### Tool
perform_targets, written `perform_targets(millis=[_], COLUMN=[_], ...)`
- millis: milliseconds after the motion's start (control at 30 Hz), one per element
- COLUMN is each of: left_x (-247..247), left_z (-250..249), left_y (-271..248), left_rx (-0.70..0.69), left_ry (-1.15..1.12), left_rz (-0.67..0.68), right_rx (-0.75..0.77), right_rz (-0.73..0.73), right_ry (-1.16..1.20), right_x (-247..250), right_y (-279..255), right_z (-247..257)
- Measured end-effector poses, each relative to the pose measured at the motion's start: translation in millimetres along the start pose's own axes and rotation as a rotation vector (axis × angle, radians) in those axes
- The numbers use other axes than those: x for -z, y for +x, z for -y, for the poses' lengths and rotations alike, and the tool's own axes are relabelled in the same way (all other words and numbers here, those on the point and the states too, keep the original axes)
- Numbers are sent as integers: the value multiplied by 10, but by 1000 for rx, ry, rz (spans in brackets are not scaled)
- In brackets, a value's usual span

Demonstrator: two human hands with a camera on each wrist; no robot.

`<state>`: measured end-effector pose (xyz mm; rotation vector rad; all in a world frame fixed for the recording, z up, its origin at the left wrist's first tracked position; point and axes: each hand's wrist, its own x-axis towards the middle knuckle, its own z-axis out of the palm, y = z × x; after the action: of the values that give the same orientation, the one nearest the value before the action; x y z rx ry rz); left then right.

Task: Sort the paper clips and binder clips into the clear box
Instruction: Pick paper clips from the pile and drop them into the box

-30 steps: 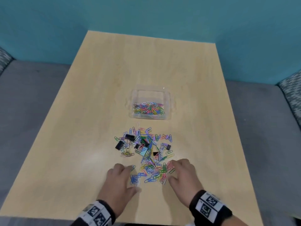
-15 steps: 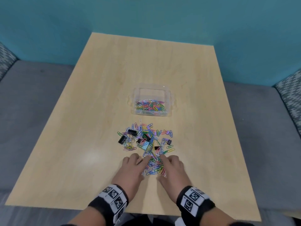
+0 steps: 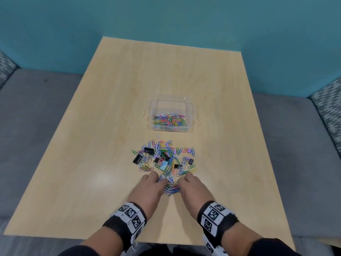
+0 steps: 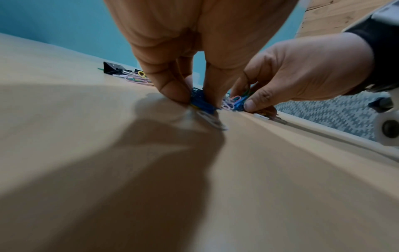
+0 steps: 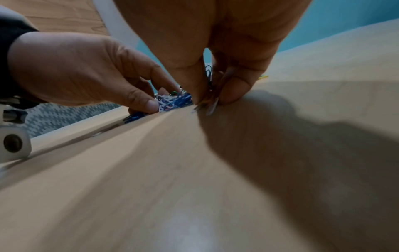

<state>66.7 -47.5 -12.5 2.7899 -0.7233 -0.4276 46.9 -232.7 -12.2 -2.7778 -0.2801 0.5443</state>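
Our left grip (image 3: 150, 188) is narrow: thumb and fingers (image 4: 172, 92) pinch a bunch of blue paper clips (image 4: 201, 102) right at the table (image 3: 110, 126) surface. Right grip (image 3: 192, 187) is narrow too, thumb and fingers (image 5: 235, 92) pinched on a few clips, w/ some dark wire poking up between them; can't tell if that's a binder clip handle or not. Both sit at the near edge of the mixed pile (image 3: 164, 159), close together, w/ a small bunch of clips between them.

To do this step well, as we judge it:
- We keep fingertips low and scrape clips together vs. the table before lifting. They're thin and flat, so a shallow pinch will likely shed some.
- We check for linked clips; tangled ones may drag extras, incl. black binder clips (image 3: 137, 158), out of the pile.
- We lift slowly, both bunches squeezed firm, then carry fwd over the rest of the pile to the clear box (image 3: 170, 115), which sits just beyond it and already has paper clips in its near part.
- We drop paper clips there; the far part looks empty, prob. meant for binder clips.
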Motion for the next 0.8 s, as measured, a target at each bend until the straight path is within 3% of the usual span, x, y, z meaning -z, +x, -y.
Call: perform_targets(millis=[233, 433, 633, 800], left_x=[-5, 73, 133, 97], left_z=[170, 281, 300, 275], left_y=[-37, -84, -137, -202], left_rx=[10, 60, 178, 114], left_ry=[-6, -26, -148, -113], left_rz=[25, 20, -4, 61], right_rx=[-23, -136, -176, -257], right_rz=[14, 20, -13, -2], right_ry=[45, 252, 393, 519], right_x=[171, 213, 270, 275], right_y=[-1, 2, -1, 2], right_z=[-107, -226, -285, -325])
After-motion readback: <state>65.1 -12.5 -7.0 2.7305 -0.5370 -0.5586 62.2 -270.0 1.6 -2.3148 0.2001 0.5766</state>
